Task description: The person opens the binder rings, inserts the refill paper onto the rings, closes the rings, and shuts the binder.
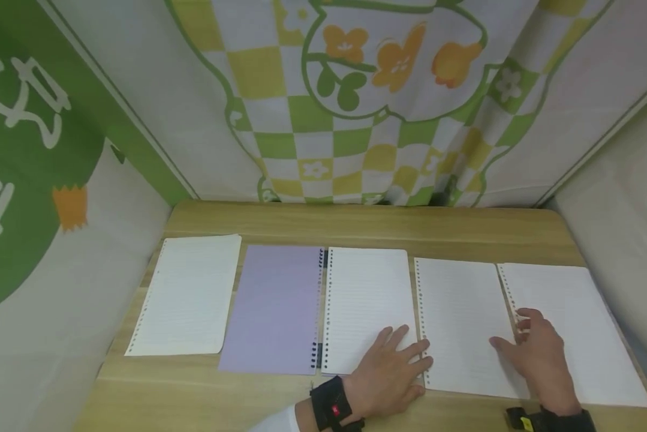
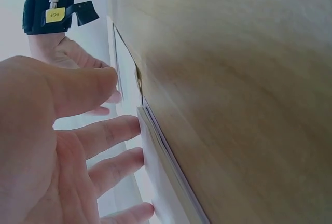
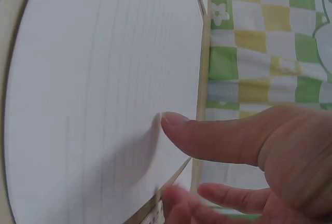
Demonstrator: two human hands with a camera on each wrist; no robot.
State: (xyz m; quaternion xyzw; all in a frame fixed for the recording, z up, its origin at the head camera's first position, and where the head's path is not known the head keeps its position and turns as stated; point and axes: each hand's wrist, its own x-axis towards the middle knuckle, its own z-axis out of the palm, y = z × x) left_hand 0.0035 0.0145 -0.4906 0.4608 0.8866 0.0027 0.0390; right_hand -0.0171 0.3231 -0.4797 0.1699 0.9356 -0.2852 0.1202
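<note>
A loose-leaf binder lies spread flat, its purple cover on the left and a stack of lined pages on the right, with black rings between. My left hand rests with spread fingers on the lower right corner of that stack, fingertips reaching the hole-punched edge of the neighbouring lined sheet. At that sheet's right edge is my right hand. Its thumb touches the sheet in the right wrist view, while the other fingers, loosely bent, lie over the edge beside the far-right punched sheet.
Another punched lined sheet lies at the far left. All the papers are on a wooden table. A checked, flowered curtain hangs behind its back edge, and pale fabric walls stand at the sides.
</note>
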